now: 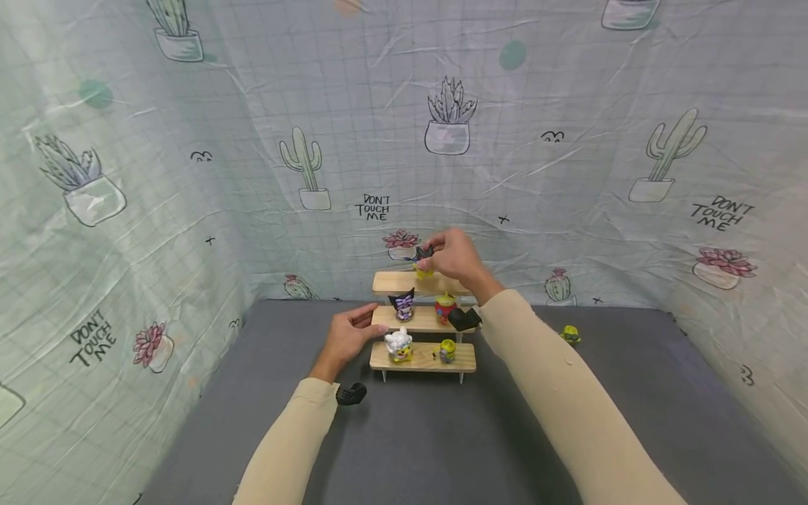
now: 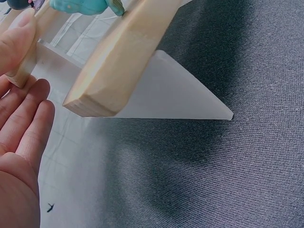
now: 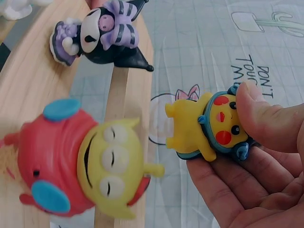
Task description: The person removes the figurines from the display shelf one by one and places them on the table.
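In the head view, my right hand [image 1: 457,256] is over the top tier [image 1: 393,283] of a three-tier wooden display stand. It pinches a yellow Pikachu figurine [image 3: 187,121] in a dark blue hood, thumb on the head and fingers behind. The figurine's feet are apart from the wood in the right wrist view. My left hand [image 1: 350,333] holds the left end of the middle tier [image 1: 419,319], thumb above and fingers beneath. On that tier stand a black-hooded figurine [image 3: 90,33] with a purple bow and a three-eyed alien figurine [image 3: 52,156] in red.
The bottom tier [image 1: 421,362] bears a white fluffy-headed figurine [image 1: 398,344] and a small yellow figurine [image 1: 447,349]. A yellow-green figurine [image 1: 571,334] is on the grey table [image 1: 416,442] to the right. A cactus-print cloth [image 1: 353,91] hangs behind and at both sides.
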Tool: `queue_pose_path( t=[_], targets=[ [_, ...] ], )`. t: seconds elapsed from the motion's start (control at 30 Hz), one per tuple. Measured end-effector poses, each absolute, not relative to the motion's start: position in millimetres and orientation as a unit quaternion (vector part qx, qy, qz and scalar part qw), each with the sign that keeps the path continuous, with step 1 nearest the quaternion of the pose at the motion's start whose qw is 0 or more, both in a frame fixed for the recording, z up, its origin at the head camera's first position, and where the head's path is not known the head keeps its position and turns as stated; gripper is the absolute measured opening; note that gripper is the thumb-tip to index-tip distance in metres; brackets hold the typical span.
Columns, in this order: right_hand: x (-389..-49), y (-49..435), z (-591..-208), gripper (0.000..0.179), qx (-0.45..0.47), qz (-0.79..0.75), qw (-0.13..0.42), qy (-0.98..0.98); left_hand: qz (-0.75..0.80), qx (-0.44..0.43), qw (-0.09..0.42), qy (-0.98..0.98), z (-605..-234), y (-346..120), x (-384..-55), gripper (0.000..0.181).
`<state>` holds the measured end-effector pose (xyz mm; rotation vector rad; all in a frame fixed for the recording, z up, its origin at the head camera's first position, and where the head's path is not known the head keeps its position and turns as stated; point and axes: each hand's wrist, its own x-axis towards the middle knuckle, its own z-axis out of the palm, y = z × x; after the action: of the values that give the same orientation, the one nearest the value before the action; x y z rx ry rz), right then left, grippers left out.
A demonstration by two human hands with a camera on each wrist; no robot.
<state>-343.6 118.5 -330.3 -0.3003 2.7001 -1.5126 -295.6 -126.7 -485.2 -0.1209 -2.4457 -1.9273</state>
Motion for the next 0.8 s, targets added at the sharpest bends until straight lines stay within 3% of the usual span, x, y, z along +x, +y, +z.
queue_pose_path(
  t=[0.8],
  targets=[
    [-342.0, 155.7, -331.9, 0.03, -0.075, -0.464, -0.002, 0.883, -0.614, -0.041, 0.009, -0.788, -483.1, -125.6, -297.0, 0.063]
  ],
)
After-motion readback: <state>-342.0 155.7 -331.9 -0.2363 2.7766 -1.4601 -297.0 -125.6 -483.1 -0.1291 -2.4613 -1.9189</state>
